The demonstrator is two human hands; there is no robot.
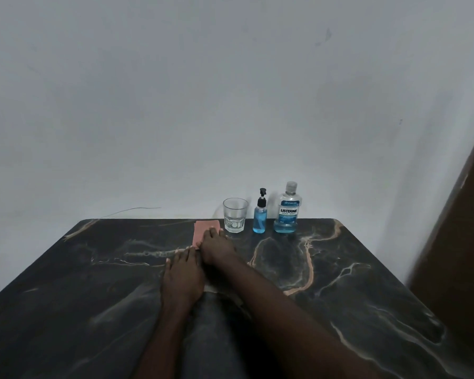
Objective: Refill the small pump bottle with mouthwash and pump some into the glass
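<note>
A clear glass [235,215] stands at the table's far edge, with a little liquid at its bottom. Just right of it is the small pump bottle [260,214], blue liquid inside and a black pump on top. Further right stands the large mouthwash bottle [287,209], capped, with blue liquid low in it. My right hand [216,246] lies flat with its fingertips on a pink cloth [204,231] left of the glass. My left hand [182,277] rests flat on the table just behind and left of the right hand. Neither hand grips anything.
The dark marble-patterned table [93,269] runs up to a plain white wall [203,91]. A brown panel [463,255] stands along the right side. A thin wire [132,210] trails along the wall behind the table's far left.
</note>
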